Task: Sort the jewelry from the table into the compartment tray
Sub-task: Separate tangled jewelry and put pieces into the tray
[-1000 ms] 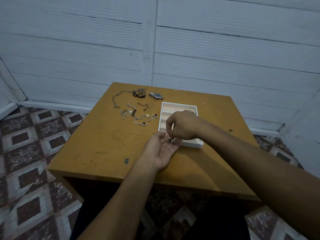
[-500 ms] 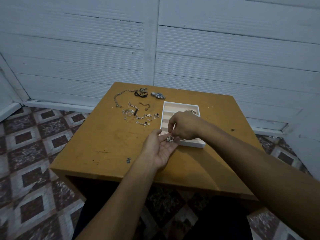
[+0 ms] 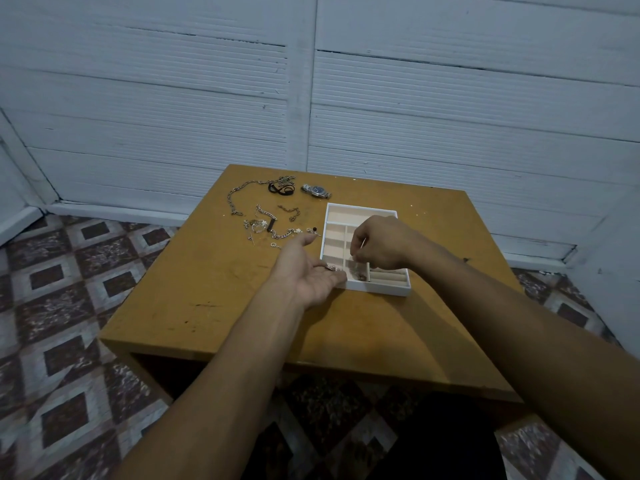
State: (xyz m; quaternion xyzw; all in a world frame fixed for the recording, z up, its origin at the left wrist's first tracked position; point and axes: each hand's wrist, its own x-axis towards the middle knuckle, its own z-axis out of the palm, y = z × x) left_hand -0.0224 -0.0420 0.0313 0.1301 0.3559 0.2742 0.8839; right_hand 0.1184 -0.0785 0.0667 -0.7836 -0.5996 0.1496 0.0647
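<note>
head cam | faces fwd+down | table (image 3: 214, 289) at arm's reach | wall (image 3: 450, 98) behind

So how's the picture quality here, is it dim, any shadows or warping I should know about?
Head view: dim, bluish light, no glare. The right hand and its forearm cast a soft shadow across the table near the tray. The wide lens bows the wall planks. The small jewelry is too fine to make out clearly.
</note>
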